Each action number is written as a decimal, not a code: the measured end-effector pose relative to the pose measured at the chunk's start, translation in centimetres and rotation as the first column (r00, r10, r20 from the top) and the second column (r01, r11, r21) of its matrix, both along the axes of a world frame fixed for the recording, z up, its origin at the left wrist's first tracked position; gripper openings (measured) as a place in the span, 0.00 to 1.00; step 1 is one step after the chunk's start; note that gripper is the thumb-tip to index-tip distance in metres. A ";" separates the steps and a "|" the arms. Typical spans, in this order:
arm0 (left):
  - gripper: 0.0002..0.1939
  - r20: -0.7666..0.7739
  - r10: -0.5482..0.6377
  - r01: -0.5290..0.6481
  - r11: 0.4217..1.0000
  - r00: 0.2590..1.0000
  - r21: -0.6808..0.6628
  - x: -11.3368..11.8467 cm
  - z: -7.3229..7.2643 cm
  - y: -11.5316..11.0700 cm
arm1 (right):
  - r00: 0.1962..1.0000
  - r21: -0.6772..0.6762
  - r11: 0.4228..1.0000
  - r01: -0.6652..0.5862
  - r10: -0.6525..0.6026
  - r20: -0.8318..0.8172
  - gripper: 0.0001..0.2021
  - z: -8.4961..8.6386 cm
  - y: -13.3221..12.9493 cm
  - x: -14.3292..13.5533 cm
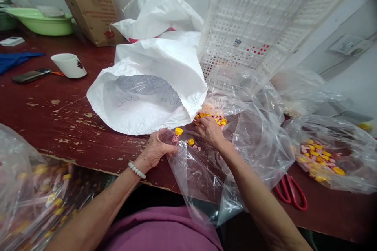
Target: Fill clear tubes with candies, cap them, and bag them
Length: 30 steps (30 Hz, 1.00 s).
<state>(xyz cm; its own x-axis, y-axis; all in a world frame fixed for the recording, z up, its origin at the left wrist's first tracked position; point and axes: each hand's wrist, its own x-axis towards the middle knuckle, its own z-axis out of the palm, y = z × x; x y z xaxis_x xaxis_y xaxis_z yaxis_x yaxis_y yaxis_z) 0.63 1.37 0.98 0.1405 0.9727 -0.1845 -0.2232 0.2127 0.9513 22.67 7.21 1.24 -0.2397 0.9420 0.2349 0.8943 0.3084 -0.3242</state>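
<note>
Near the table's front edge, my left hand (pixel 156 150) is closed around clear plastic tubes (pixel 166 136). One of them wears a yellow cap (pixel 178 131) and has pink-and-white bits inside. My right hand (pixel 209 131) is at a heap of yellow caps (pixel 219 120) with pink-and-white pieces, lying on a clear plastic bag (pixel 250 125). Its fingers are curled together, and what they pinch is hidden. A loose yellow cap (pixel 191 141) lies between the hands. Just beyond them, a white sack (pixel 147 119) gapes toward me with many empty clear tubes (pixel 147 86) inside.
At right are red-handled scissors (pixel 291 193) and another bag of yellow-capped pieces (pixel 319 157). A white plastic basket (pixel 244 27) leans behind. To the left stand a white cup (pixel 69 65), a phone (pixel 31 75), a green basin (pixel 44 23), a carton (pixel 88 8) and a bag of capped tubes (pixel 38 192).
</note>
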 end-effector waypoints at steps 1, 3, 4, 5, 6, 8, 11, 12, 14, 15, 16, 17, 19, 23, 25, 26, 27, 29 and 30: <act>0.20 0.021 -0.001 0.001 1.000 1.000 -0.006 0.0 0.0 0.0 | 0.997 -0.009 1.000 0.004 -0.004 0.071 0.11 -0.2 0.0 -0.3; 0.18 0.079 -0.019 0.021 1.000 0.997 -0.021 0.1 -0.1 -0.2 | 0.985 -0.006 1.000 0.018 -0.016 0.171 0.14 -0.5 -0.6 -0.6; 0.17 0.112 -0.030 0.034 0.999 0.993 -0.032 0.1 -0.1 -0.2 | 0.980 -0.012 1.000 0.013 -0.010 0.199 0.14 -0.5 -0.9 -0.7; 0.16 0.145 -0.040 0.047 0.998 0.989 -0.043 0.1 -0.1 -0.3 | 0.976 -0.027 1.000 0.002 0.004 0.216 0.12 -0.6 -1.1 -0.6; 0.16 0.172 -0.050 0.060 0.997 0.984 -0.055 0.2 -0.1 -0.4 | 0.976 -0.049 0.999 -0.009 0.019 0.216 0.10 -0.6 -1.2 -0.5; 0.15 0.205 -0.067 0.084 0.994 0.976 -0.074 0.3 0.0 -0.5 | 0.990 -0.097 0.995 -0.014 0.028 0.138 0.06 -0.8 -1.1 0.0; 0.16 0.198 -0.084 0.097 0.994 0.977 -0.056 0.6 0.3 -0.6 | 0.981 -0.121 0.991 0.056 -0.077 -0.179 0.06 -1.1 -0.5 0.9; 0.16 0.183 -0.081 0.090 0.995 0.980 -0.043 0.6 0.4 -0.7 | 0.944 -0.119 0.987 0.106 -0.138 -0.301 0.08 -1.1 -0.4 1.2; 0.17 0.150 -0.064 0.068 0.997 0.987 -0.021 0.8 0.4 -0.7 | 0.844 -0.114 0.970 0.214 -0.242 -0.478 0.12 -0.7 -0.4 1.5; 0.18 0.140 -0.050 0.053 0.999 0.989 -0.015 0.9 0.4 -0.7 | 0.801 -0.114 0.961 0.250 -0.272 -0.533 0.13 -0.3 -0.6 1.5; 0.19 0.132 -0.036 0.038 0.999 0.991 -0.006 1.0 0.3 -0.7 | 0.762 -0.117 0.957 0.264 -0.282 -0.583 0.13 0.3 -0.9 1.4; 0.19 0.121 -0.028 0.027 1.000 0.992 0.008 1.1 0.3 -0.6 | 0.725 -0.124 0.960 0.250 -0.270 -0.634 0.13 1.1 -1.4 1.1; 0.18 0.079 -0.031 0.026 0.998 0.996 0.059 1.4 0.1 -0.6 | 0.649 -0.128 0.982 0.139 -0.188 -0.737 0.11 2.9 -2.7 0.1; 0.15 -0.115 -0.051 0.067 0.988 0.992 0.139 1.9 0.3 -0.6 | 0.655 -0.075 0.983 -0.169 0.055 -0.753 0.11 6.1 -6.0 -2.9; 0.15 -0.183 -0.056 0.087 0.982 0.981 0.165 2.2 0.6 -0.6 | 0.743 -0.022 0.964 -0.264 0.189 -0.643 0.09 6.8 -7.4 -4.1; 0.14 -0.202 -0.060 0.097 0.979 0.978 0.181 2.2 0.6 -0.7 | 0.777 0.006 0.952 -0.306 0.254 -0.576 0.09 6.9 -7.8 -4.4; 0.13 -0.213 -0.064 0.107 0.974 0.975 0.198 2.2 0.7 -0.7 | 0.799 0.031 0.941 -0.336 0.302 -0.520 0.09 6.9 -8.1 -4.5; 0.12 -0.232 -0.064 0.117 0.968 0.971 0.223 2.1 0.8 -0.6 | 0.814 0.090 0.944 -0.318 0.320 -0.485 0.10 6.9 -8.0 -4.1; 0.13 -0.244 -0.060 0.119 0.965 0.968 0.235 2.0 0.8 -0.6 | 0.816 0.124 0.959 -0.255 0.282 -0.504 0.10 6.9 -7.8 -3.8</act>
<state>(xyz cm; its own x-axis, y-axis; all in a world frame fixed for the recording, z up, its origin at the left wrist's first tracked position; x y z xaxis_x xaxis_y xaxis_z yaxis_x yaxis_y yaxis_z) 2.65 0.77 1.73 0.2106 0.9774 0.0207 0.0195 -0.0253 0.9995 18.86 -0.55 8.13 -0.3138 0.8423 0.4382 0.4831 0.5390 -0.6900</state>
